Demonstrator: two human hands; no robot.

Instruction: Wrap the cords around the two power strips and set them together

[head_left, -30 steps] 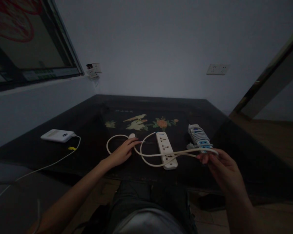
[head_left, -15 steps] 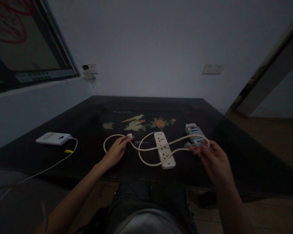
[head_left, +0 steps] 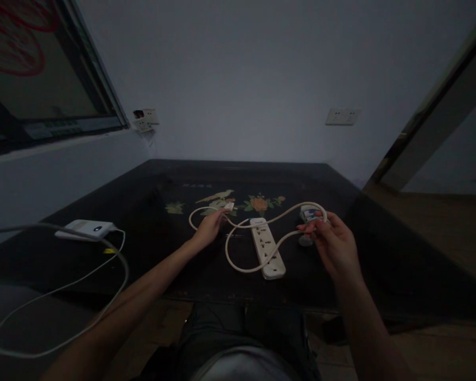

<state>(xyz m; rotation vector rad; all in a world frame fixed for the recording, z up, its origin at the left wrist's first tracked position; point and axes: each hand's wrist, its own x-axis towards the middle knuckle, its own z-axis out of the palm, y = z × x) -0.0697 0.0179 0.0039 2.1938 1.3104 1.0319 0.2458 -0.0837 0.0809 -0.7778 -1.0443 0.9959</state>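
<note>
A white power strip (head_left: 266,244) lies on the dark table, its cord (head_left: 238,263) looping out from the far end. My left hand (head_left: 211,226) is closed on the white plug (head_left: 230,206) at the cord's end, just above the painted bird. On the right, my right hand (head_left: 335,241) pinches a bend of the same cord, raised over the table. Behind its fingers sits a second power strip (head_left: 308,212), white and blue; my hand covers most of it.
A white power bank (head_left: 85,228) with a thin cable lies at the table's left, beside a yellow scrap (head_left: 110,251). A grey cable crosses my left forearm. Wall sockets (head_left: 342,117) are on the back wall, with more sockets (head_left: 145,120) near the window.
My left hand has moved right and away from me with the plug. My right hand has shifted left and farther out with the cord bend, now covering more of the second strip.
</note>
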